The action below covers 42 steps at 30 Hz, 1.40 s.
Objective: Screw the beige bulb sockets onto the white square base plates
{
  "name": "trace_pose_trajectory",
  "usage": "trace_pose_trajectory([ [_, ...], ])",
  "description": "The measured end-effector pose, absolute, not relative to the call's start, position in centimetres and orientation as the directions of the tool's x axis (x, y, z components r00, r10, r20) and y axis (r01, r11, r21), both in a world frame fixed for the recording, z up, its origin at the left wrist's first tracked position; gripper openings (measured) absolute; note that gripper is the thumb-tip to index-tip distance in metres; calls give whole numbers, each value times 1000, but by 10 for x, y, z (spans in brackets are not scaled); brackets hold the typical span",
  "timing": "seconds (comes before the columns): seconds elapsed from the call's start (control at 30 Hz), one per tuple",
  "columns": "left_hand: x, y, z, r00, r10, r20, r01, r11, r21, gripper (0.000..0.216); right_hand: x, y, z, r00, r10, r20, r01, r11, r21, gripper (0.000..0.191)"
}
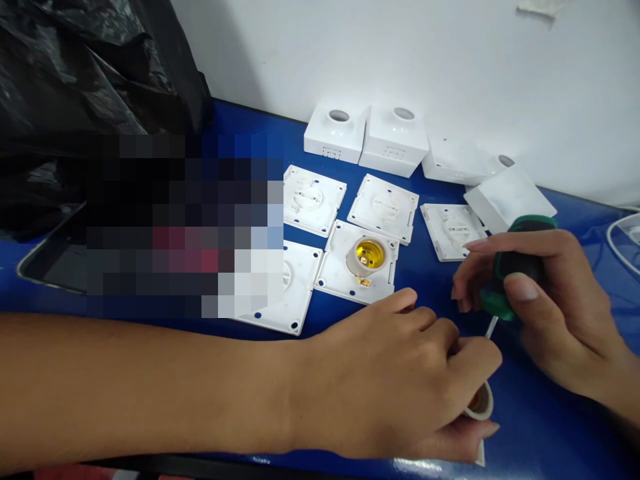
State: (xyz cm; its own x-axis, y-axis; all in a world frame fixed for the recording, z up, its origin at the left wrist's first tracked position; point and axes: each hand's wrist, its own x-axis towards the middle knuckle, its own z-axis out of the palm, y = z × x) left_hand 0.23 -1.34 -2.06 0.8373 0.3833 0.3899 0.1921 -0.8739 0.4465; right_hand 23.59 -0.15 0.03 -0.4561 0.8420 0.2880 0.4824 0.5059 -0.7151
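Observation:
My left hand [420, 373] is closed around a lamp socket [484, 405] low over the blue table. Only the socket's round rim shows past the fingers, and a white corner, perhaps of its base plate, peeks out below. In my right hand [565, 320] is a screwdriver [520, 260] with a green and black handle, fingers wrapped about it. Its metal shaft points down toward the socket; the tip is hidden behind my left hand. Just beyond my left knuckles lies a white base plate [335, 273] bearing a brass-lined socket [370, 257].
More white base plates [385, 207] lie across the blue table [420, 280]. White box-shaped covers [393, 143] with round holes line the wall. Black plastic [100, 73] stands at the back left, near a blurred-out patch. A white cable [613, 243] curls at the right edge.

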Motion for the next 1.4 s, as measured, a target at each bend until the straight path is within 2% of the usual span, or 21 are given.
trace_pose_trajectory([
  [0.37, 4, -14, -21, 828, 393, 401, 200, -874, 443, 28, 235, -5, 0, -409, 880, 243, 508, 441, -740, 29],
  [1.4, 4, -14, -19, 827, 404, 391, 217, -871, 442, 31, 236, -4, 2, -452, 854, 256, 514, 484, -708, 29],
])
